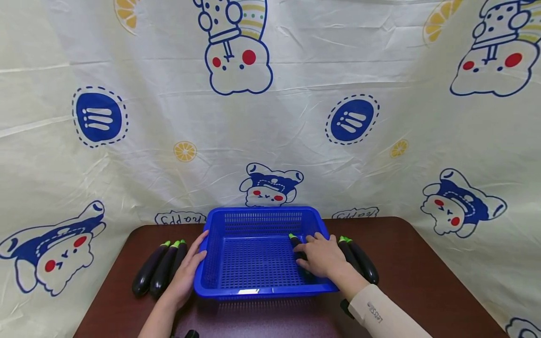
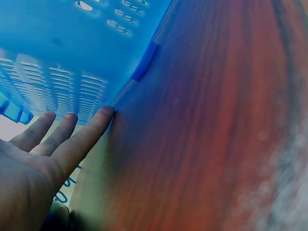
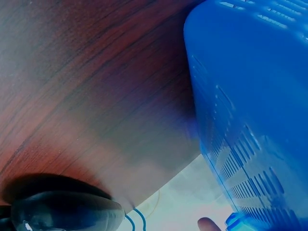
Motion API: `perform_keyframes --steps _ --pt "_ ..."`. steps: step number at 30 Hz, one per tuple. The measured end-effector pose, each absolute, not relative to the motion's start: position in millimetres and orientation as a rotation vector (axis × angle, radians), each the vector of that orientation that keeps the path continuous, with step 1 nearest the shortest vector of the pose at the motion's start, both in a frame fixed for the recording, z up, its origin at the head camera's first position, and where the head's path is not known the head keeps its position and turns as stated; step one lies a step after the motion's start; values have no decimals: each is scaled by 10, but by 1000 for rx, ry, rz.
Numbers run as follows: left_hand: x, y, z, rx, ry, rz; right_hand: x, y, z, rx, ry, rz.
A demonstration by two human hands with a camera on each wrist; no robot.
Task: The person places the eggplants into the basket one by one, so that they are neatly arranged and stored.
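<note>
A blue plastic basket (image 1: 253, 293) with slotted walls stands in the middle of the table. Inside it, near the right wall, lies a dark eggplant (image 1: 291, 240) with a green stem end. My right hand (image 1: 323, 256) reaches over the right rim and holds this eggplant from above; the hand covers much of it. My left hand (image 1: 188, 272) touches the basket's left side with fingers extended. In the left wrist view, straight fingers (image 2: 84, 139) lie against the outer wall. The right wrist view shows one fingertip (image 3: 208, 224) beside the basket wall (image 3: 250, 96).
Three eggplants (image 1: 150, 270) lie together left of the basket, and two more eggplants (image 1: 363, 260) lie to its right. A dark rounded end (image 1: 346, 307) shows beneath the right forearm, another dark end (image 1: 192, 334) at the bottom edge. A printed curtain (image 1: 296, 117) hangs behind the brown table (image 1: 422, 281).
</note>
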State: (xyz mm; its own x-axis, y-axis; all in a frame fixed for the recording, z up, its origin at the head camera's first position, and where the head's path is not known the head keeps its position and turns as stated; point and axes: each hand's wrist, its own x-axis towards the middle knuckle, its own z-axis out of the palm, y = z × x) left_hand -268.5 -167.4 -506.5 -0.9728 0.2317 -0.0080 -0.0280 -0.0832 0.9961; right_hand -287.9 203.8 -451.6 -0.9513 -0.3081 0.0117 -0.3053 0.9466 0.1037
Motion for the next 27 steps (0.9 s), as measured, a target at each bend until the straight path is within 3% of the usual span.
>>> perform_keyframes --steps 27 --pt "-2696 -1667 -5080 226 1996 2199 -2877 2109 -4446 506 -2979 214"
